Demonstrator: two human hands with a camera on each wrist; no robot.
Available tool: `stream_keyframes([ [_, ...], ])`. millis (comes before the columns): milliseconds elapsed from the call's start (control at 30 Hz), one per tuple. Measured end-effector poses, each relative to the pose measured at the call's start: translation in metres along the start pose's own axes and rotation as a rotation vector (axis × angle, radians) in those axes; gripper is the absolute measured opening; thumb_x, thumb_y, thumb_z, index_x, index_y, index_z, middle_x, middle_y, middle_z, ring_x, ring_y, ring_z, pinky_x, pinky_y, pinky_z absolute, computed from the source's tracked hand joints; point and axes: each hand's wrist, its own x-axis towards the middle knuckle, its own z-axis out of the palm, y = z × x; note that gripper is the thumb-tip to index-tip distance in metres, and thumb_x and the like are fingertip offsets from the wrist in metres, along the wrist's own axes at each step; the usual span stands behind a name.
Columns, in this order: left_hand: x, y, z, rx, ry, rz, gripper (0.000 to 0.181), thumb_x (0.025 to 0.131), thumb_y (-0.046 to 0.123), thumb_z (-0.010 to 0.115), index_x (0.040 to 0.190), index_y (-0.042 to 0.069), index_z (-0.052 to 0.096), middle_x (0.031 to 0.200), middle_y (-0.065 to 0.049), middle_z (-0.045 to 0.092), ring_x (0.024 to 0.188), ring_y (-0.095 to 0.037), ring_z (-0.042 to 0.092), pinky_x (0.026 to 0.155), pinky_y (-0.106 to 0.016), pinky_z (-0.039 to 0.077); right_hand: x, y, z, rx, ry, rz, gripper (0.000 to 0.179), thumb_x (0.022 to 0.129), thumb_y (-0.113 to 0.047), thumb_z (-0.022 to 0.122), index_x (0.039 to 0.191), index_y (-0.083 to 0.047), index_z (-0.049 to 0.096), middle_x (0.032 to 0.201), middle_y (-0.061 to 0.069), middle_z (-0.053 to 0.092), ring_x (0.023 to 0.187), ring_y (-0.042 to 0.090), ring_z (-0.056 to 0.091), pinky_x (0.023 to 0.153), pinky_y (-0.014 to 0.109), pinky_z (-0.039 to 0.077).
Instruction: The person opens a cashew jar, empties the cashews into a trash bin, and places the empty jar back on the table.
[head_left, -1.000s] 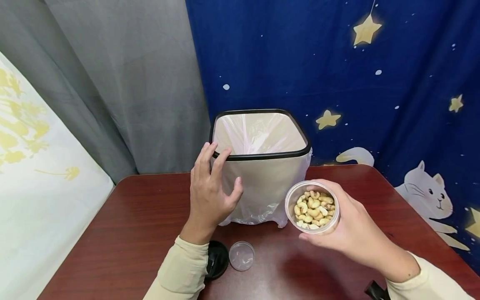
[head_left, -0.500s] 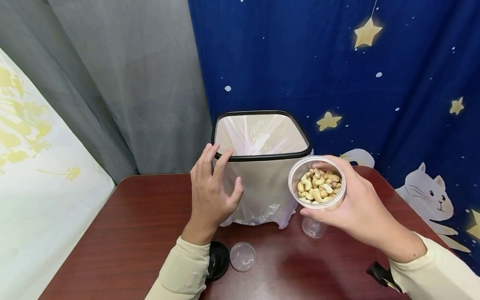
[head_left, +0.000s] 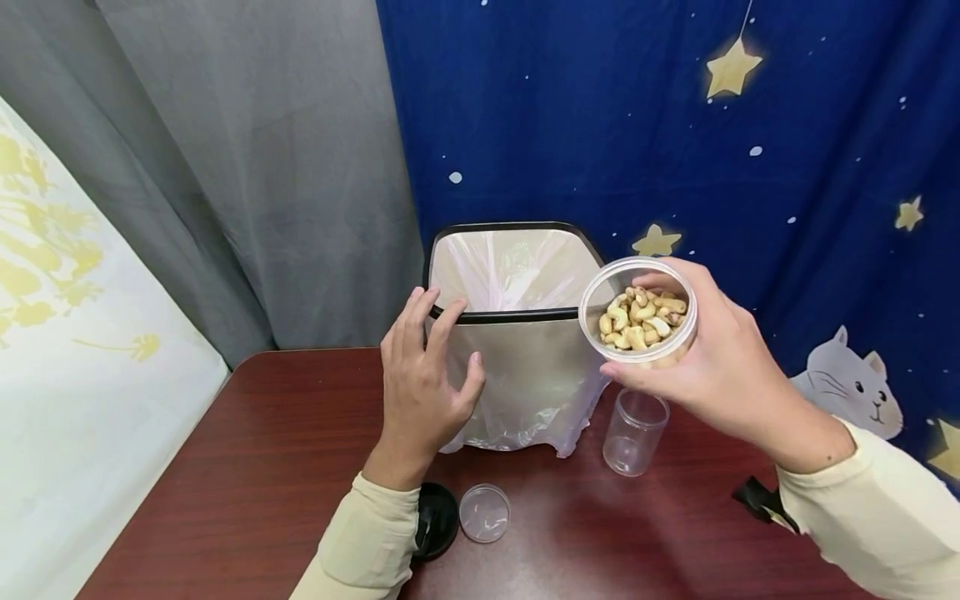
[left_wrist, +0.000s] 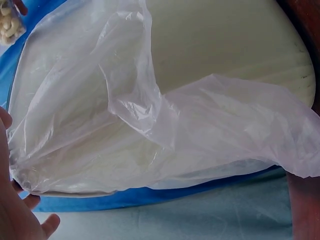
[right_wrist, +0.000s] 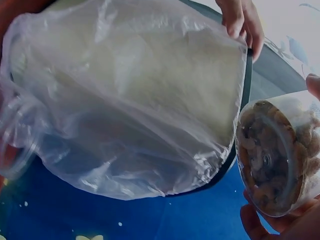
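My right hand (head_left: 727,367) grips a clear plastic jar (head_left: 626,358) holding cashews (head_left: 643,321). The jar is tilted with its mouth toward the head camera, and overlaps the right front corner of a beige trash bin (head_left: 517,375) in that view. Its base, with nuts pressed against it, shows in the right wrist view. My left hand (head_left: 420,383) has its fingers spread, fingertips at the bin's black rim (head_left: 517,316) on the left. A thin pinkish bag (right_wrist: 125,95) lines the bin and hangs over its outside.
A second clear jar (head_left: 630,442) without a lid stands on the brown table (head_left: 300,467), right of the bin. A clear lid (head_left: 484,513) and a black lid (head_left: 437,521) lie in front, the latter partly behind my left sleeve. Curtains (head_left: 600,108) hang behind.
My right hand has raised the jar of cashews from beside the bin to the level of its rim, uncovering the second jar on the table. My left hand has stayed at the rim.
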Motion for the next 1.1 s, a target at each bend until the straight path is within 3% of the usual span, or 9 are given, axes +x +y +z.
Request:
stream_keyframes([
  [467, 0.001, -0.003, -0.003, 0.007, 0.009, 0.008, 0.053, 0.086, 0.029, 0.058, 0.137, 0.014, 0.057, 0.15, -0.014, 0.046, 0.143, -0.033, 0.04, 0.105, -0.059, 0.035, 0.047, -0.001, 0.004, 0.019, 0.023, 0.025, 0.098, 0.06, -0.032, 0.096, 0.142, -0.017, 0.045, 0.123, 0.002, 0.064, 0.115, 0.02, 0.058, 0.09, 0.015, 0.036],
  [833, 0.0, 0.0, -0.003, 0.003, -0.018, 0.004, 0.05, 0.087, 0.027, 0.057, 0.136, 0.015, 0.057, 0.148, -0.015, 0.048, 0.144, -0.032, 0.039, 0.102, -0.058, 0.039, 0.07, 0.007, 0.014, 0.014, 0.0, 0.066, 0.097, 0.063, -0.037, 0.093, 0.144, -0.017, 0.042, 0.126, 0.008, 0.062, 0.118, 0.026, 0.057, 0.093, 0.044, 0.046],
  [1100, -0.001, -0.001, -0.003, 0.007, -0.02, 0.016, 0.05, 0.087, 0.025, 0.059, 0.136, 0.014, 0.057, 0.147, -0.015, 0.049, 0.143, -0.032, 0.04, 0.1, -0.057, 0.04, 0.089, 0.015, 0.027, 0.0, -0.028, 0.058, 0.097, 0.066, -0.041, 0.091, 0.144, -0.015, 0.04, 0.128, 0.013, 0.058, 0.118, 0.029, 0.055, 0.098, 0.049, 0.047],
])
